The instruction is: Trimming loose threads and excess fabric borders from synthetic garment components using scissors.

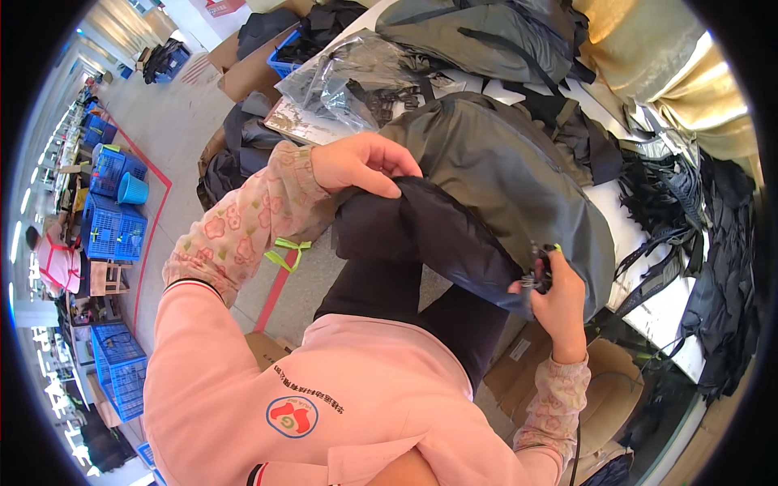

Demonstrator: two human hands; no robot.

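Note:
With my left hand (365, 164), fingers closed, I grip the upper edge of a dark, thin-fabric bag piece (454, 223). The piece hangs over my lap and runs to the right, its folds sagging between my hands. My right hand (559, 304) is closed around a small black tool with metal glints (540, 274), too blurred to name surely. This tool is close to the right end of the dark fabric; whether it touches the cloth I cannot tell. Just beyond, a large grey-green fabric bag (494, 154) bulges over the table edge.
Another grey-green bag (478, 36) and a clear plastic bag (348, 77) lie on the white table (600, 206). Black straps and mesh strips (668, 194) hang at the right. Cardboard boxes (600, 381) stand below, and blue crates (113, 219) line the left aisle, where another person (58, 259) is.

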